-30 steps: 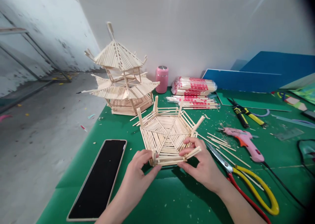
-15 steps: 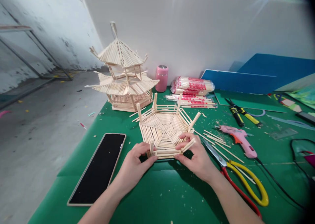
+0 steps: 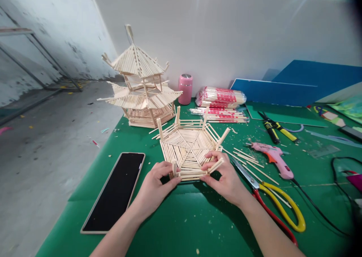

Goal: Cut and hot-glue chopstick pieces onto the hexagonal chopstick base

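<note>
A hexagonal base of wooden sticks (image 3: 188,146) rests on the green table, with short upright posts at its corners and low stick rails along several sides. At its near left corner my left hand (image 3: 158,181) is closed, thumb and fingers pinching the base beside a post. My right hand (image 3: 222,176) pinches the near right corner, where a post leans outward. Between the hands runs the near stick rail (image 3: 192,174). Behind the base, to the left, stands a two-tiered stick pagoda (image 3: 141,83) with a pointed roof.
Right of my hands lie scissors (image 3: 278,202), loose sticks (image 3: 251,161), a pink glue gun (image 3: 273,157) with its cable, and pliers (image 3: 278,130). A phone (image 3: 114,193) lies at left. Packs of sticks (image 3: 220,100) and a pink cylindrical container (image 3: 185,89) stand at the back.
Both hands keep the same grip on the base, which stays in place. The view has shifted very slightly.
</note>
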### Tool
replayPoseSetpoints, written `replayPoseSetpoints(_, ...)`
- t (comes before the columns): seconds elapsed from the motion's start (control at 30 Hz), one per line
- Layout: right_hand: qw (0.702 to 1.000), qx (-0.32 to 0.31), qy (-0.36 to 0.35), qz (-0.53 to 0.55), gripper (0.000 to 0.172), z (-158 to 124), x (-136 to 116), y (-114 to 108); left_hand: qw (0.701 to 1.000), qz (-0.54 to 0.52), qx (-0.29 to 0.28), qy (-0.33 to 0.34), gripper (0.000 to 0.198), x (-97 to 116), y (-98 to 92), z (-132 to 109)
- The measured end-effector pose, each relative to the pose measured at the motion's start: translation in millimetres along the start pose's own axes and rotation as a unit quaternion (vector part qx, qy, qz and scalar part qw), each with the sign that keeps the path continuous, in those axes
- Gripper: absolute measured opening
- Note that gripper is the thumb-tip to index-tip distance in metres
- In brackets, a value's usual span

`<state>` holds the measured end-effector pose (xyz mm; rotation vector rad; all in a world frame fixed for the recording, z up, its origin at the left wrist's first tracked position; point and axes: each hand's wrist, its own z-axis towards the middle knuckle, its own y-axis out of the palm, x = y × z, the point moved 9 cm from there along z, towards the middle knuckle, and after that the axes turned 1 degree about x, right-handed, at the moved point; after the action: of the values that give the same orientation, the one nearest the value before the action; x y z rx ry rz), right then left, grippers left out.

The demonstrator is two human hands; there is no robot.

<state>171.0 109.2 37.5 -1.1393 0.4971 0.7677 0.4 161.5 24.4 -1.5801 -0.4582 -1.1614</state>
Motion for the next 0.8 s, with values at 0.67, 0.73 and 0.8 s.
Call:
replayPoseSetpoints(0.67,1.0,-0.004,0.003,-0.005,0.015,1.3,0.5,-0.5,1.0,-0.009,-0.01,-0.004,0.011,-2.7,1.6,0.5)
replayPoseSetpoints(0.73,1.0,-0.005,0.002,-0.004,0.015,1.6,0.0,-0.7,1.0,-0.01,-0.006,-0.006,0.011,-3.0,1.3,0.8)
replayPoseSetpoints(0.8,1.0,-0.005,0.002,-0.004,0.015,1.7,0.0,-0.6,1.0,-0.013,-0.004,-0.006,0.011,-3.3,1.5,1.1)
